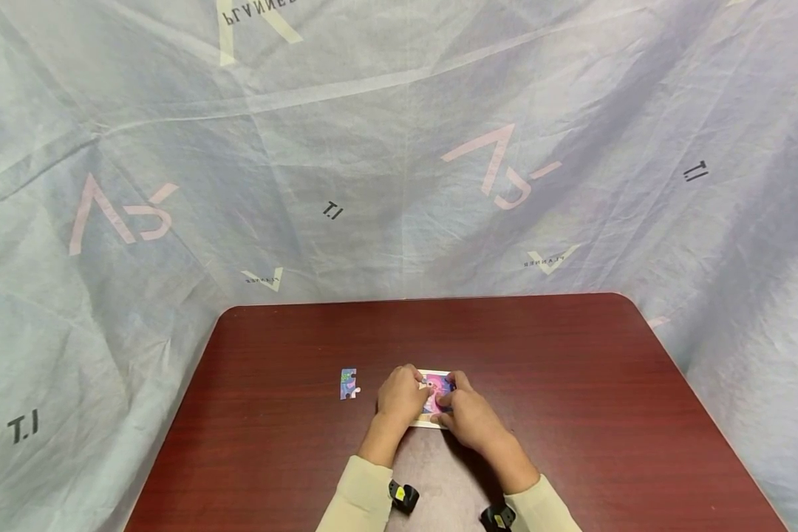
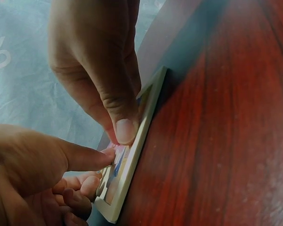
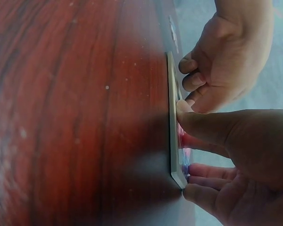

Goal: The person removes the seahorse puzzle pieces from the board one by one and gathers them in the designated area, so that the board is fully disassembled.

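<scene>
The head view looks down on the table (image 1: 292, 458); both wrist views share the tray (image 2: 136, 150), low and close.

Surface (image 1: 612, 384): passable at lower right and far lower left.
Puzzle pieces (image 1: 347, 385): low obstacle, left of lower centre.
Framed puzzle (image 1: 426, 424): hemmed in by left hand (image 1: 400, 397) and right hand (image 1: 469, 415).
Cloth (image 1: 399, 162): blocks upper half.
</scene>
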Motion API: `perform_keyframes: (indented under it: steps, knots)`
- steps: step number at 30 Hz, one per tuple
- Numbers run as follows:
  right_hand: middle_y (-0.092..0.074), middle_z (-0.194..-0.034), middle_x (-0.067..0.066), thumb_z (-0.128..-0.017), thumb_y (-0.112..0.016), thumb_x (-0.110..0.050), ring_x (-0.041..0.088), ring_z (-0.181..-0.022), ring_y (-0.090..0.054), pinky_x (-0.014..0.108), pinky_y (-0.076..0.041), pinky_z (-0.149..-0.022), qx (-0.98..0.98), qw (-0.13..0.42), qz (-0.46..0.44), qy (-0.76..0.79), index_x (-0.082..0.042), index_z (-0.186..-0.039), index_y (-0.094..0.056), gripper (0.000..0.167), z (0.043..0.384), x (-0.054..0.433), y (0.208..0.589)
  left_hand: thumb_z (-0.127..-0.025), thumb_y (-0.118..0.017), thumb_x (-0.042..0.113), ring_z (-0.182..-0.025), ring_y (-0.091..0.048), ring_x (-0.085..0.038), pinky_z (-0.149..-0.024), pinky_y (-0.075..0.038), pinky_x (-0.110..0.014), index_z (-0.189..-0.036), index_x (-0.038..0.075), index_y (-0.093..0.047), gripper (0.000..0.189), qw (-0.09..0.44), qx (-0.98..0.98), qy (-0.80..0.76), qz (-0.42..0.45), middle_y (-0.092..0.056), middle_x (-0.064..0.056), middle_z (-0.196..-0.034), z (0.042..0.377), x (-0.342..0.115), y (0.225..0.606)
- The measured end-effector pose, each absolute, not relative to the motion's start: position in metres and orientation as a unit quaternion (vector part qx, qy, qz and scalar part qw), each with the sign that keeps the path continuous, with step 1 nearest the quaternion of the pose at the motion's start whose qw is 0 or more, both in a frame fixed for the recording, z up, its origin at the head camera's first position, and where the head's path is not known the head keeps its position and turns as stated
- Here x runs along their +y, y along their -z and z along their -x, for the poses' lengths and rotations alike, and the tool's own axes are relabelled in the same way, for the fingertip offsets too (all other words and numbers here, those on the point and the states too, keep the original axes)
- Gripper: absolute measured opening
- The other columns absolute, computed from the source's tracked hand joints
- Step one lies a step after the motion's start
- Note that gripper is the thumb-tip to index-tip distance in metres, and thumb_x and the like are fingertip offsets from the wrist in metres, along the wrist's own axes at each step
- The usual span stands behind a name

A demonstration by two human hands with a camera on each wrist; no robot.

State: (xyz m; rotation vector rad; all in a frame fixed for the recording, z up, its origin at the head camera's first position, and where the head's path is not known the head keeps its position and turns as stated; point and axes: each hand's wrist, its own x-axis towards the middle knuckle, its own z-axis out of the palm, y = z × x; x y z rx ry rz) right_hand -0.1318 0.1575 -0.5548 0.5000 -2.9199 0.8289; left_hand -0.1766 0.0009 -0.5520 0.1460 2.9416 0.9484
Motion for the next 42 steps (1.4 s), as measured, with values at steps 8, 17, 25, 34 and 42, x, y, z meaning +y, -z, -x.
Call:
perform_keyframes:
  steps: [8, 17, 25, 34, 42]
  knots:
    - [-0.059, -0.127, 0.02, -0.082, -0.089, -0.014, 0.023, -0.082, -0.067, 0.04, -0.059, -0.079, -0.95, 0.033, -0.164, -0.264, -0.01, -0.081, -0.075, 0.014, 0.1324, 0.1575, 0.5547, -0.086, -0.086, 0.023, -0.088, -0.071, -0.026, -0.078, -0.057, -0.045, -0.099, 0.008, -0.071, 0.025, 0.029, 0.95, -0.308, -0.045, -0.072, -0.009, -0.098, 0.1774, 0.0008, 0.5504]
    - [-0.06, -0.125, 0.019, -0.081, -0.089, -0.014, 0.025, -0.083, -0.07, 0.042, -0.06, -0.078, -0.952, 0.033, -0.173, -0.251, -0.013, -0.079, -0.074, 0.015, 0.1324, 0.1584, 0.5551, -0.089, -0.082, 0.03, -0.085, -0.07, -0.025, -0.075, -0.057, -0.043, -0.097, 0.007, -0.071, 0.026, 0.042, 0.949, -0.308, -0.049, -0.07, -0.009, -0.097, 0.1799, 0.0016, 0.5508]
    - [-0.061, -0.124, 0.018, -0.082, -0.088, -0.014, 0.023, -0.08, -0.069, 0.04, -0.059, -0.076, -0.951, 0.04, -0.175, -0.251, -0.012, -0.078, -0.073, 0.016, 0.1318, 0.1581, 0.5538, -0.09, -0.076, 0.024, -0.081, -0.068, -0.025, -0.072, -0.054, -0.042, -0.09, 0.009, -0.069, 0.016, 0.029, 0.942, -0.332, -0.038, -0.071, -0.007, -0.089, 0.1822, 0.0031, 0.5518]
    - [-0.062, -0.126, 0.018, -0.082, -0.089, -0.016, 0.024, -0.081, -0.069, 0.042, -0.06, -0.076, -0.953, 0.034, -0.163, -0.252, -0.012, -0.08, -0.075, 0.014, 0.1327, 0.1572, 0.5534, -0.091, -0.074, 0.02, -0.081, -0.068, -0.025, -0.076, -0.055, -0.042, -0.088, 0.01, -0.067, 0.012, 0.036, 0.929, -0.368, -0.028, -0.071, -0.008, -0.086, 0.1853, 0.004, 0.5525]
    - [-0.062, -0.127, 0.018, -0.082, -0.089, -0.015, 0.023, -0.083, -0.07, 0.04, -0.06, -0.077, -0.954, 0.033, -0.164, -0.249, -0.012, -0.078, -0.074, 0.016, 0.1338, 0.1564, 0.5547, -0.084, -0.074, 0.014, -0.072, -0.065, -0.019, -0.069, -0.054, -0.042, -0.083, 0.01, -0.067, 0.008, 0.006, 0.911, -0.411, -0.016, -0.071, -0.005, -0.079, 0.184, 0.0043, 0.5544]
